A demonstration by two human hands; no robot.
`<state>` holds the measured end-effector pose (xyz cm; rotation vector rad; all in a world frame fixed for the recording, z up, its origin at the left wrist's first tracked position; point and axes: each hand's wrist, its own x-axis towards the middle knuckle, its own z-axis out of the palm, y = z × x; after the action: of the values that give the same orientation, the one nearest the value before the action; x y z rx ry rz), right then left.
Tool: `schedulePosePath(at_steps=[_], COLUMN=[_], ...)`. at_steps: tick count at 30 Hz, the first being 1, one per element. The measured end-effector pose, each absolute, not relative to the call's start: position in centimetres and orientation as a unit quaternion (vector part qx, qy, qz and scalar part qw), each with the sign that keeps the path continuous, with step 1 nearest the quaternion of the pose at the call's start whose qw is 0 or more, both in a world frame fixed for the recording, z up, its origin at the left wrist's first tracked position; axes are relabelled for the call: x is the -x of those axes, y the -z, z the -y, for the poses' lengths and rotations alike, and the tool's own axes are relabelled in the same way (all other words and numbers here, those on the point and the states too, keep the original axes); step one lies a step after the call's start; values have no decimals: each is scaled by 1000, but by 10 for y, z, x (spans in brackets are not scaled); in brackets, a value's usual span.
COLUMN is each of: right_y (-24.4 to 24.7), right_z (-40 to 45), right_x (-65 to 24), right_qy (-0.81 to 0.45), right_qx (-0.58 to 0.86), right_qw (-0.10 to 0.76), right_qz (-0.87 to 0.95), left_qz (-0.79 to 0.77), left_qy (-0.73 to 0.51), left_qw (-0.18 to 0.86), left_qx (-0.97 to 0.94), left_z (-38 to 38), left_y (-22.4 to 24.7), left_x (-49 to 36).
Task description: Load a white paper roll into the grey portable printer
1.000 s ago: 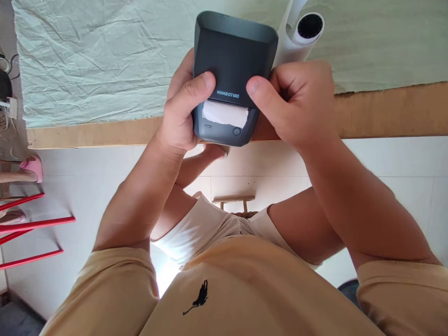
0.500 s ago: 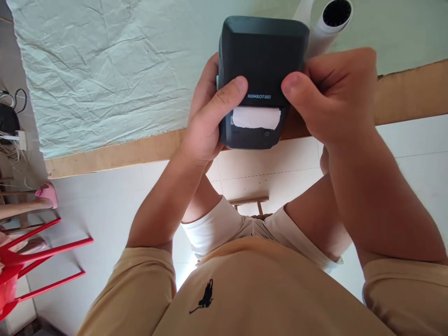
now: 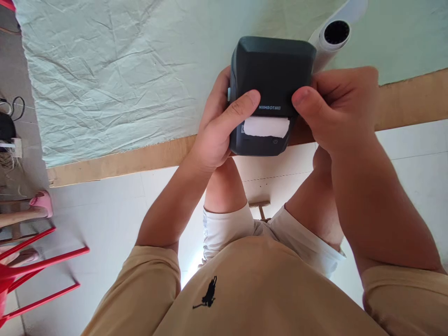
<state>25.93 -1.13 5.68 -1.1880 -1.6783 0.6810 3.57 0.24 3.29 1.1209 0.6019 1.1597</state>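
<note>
Between my two hands is a black label printer (image 3: 273, 77), lettered NIIMBOT, held up above the table's near edge. White label paper (image 3: 266, 126) sticks out of its front slot, beside a small power mark. My left hand (image 3: 224, 123) wraps its left side, thumb lying on the top cover. On the other side, my right hand (image 3: 338, 105) grips the right edge with its thumb on the cover and its fingers curled. The fingers under the printer are hidden. Just behind it a white roll (image 3: 331, 39) with a dark core stands on the table, a loose strip trailing from it.
Wrinkled pale green cloth (image 3: 115, 74) covers the wooden-edged table (image 3: 140, 156). On the floor at left are a red plastic stool (image 3: 38, 266) and another person's foot in a pink slipper (image 3: 42, 203). Cables (image 3: 12, 154) lie at far left.
The printer and both hands have shifted slightly right and down in view. My grip on it looks the same. My left leg has moved inward.
</note>
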Motion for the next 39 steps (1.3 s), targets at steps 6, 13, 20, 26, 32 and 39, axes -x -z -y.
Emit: schedulePosePath(at_steps=[6, 13, 20, 26, 32, 39], right_y=[-58, -60, -59, -61, -59, -56], right_z=[11, 11, 11, 11, 13, 13], right_x=[-262, -261, -258, -255, -254, -259], right_qy=[-260, -287, -277, -284, -302, -315], right_qx=[472, 476, 478, 494, 502, 503], right_qw=[471, 460, 480, 482, 484, 465], right_qz=[699, 693, 682, 666, 650, 657], left_qz=[-344, -373, -382, -432, -425, -365], left_qy=[-506, -500, -504, -494, -458, -516], left_qw=[664, 661, 670, 679, 723, 707], left_qx=[-429, -417, -389, -328, -297, -317], left_z=[12, 16, 19, 23, 19, 17], left_y=[-59, -67, -69, -92, -90, -77], left_x=[-43, -49, -52, -59, -53, -54])
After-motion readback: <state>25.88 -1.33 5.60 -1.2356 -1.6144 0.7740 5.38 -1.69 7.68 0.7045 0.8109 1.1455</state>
